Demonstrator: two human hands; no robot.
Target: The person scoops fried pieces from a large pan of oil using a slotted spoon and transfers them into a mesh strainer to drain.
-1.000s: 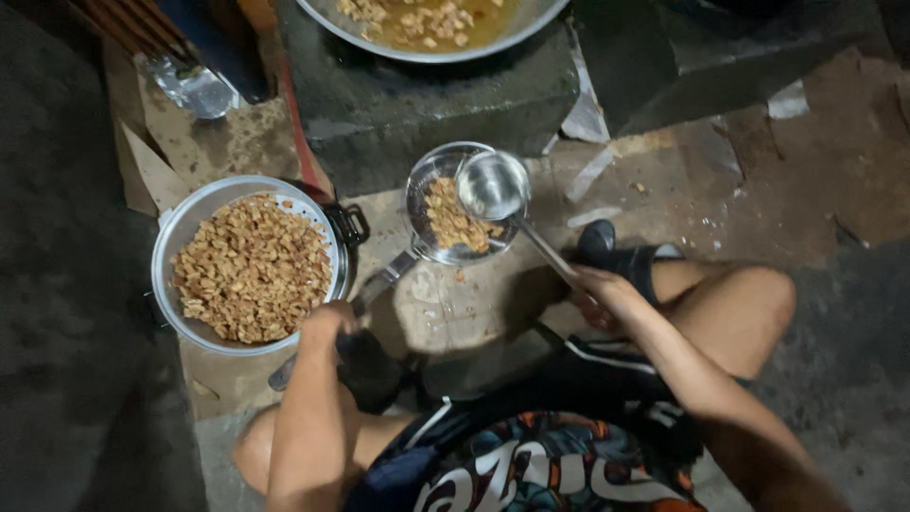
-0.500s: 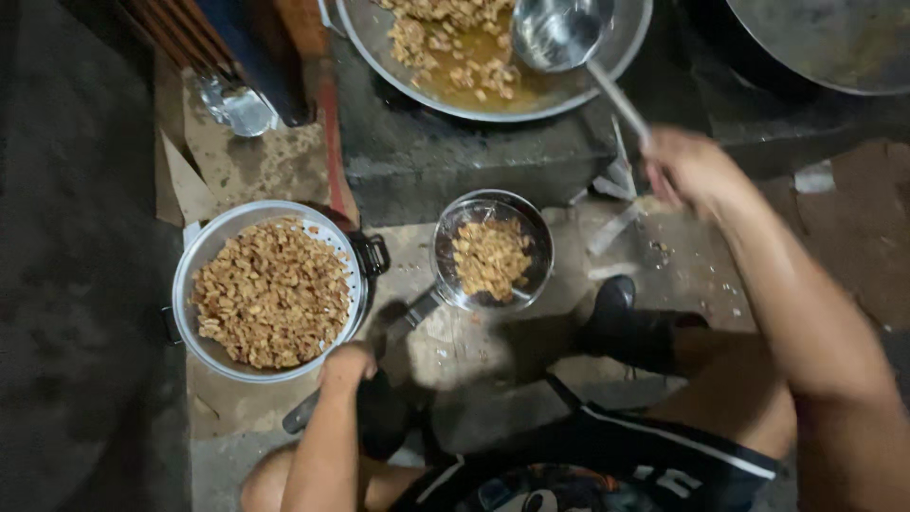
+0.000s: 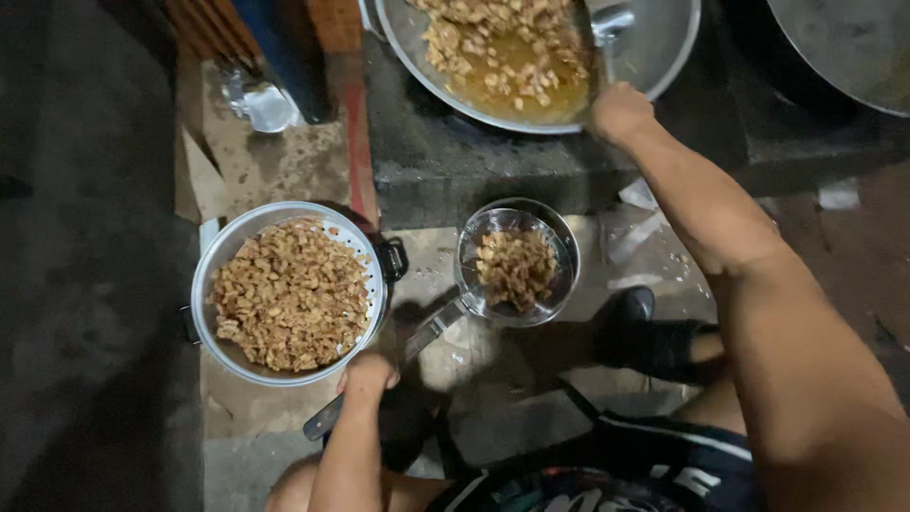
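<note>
We looked down from the head camera as the left hand (image 3: pixel 366 376) closed its fingers around the long metal handle of a round wire-mesh strainer (image 3: pixel 518 266), holding it level and low over the cardboard-covered ground (image 3: pixel 275 161). The strainer carried a small heap of golden-brown fried pieces (image 3: pixel 515 268) in its middle. Just beside it, to the left of the view, stood a round perforated metal colander (image 3: pixel 213 275) set in a pot with black side handles, filled nearly to the rim with the same fried pieces; the left hand sat close against its near edge.

The right hand (image 3: pixel 621 111) reached forward with the arm stretched out, its fingers wrapped tight around the thin handle of a shiny metal ladle (image 3: pixel 608 21), whose bowl rested at the edge of a wide shallow metal wok (image 3: pixel 664 52). The wok sat on a dark concrete stove block (image 3: pixel 455 171) and held pale pieces in yellow oil. A second large metal pan (image 3: pixel 844 47) showed at the upper right corner, well apart from the strainer.
</note>
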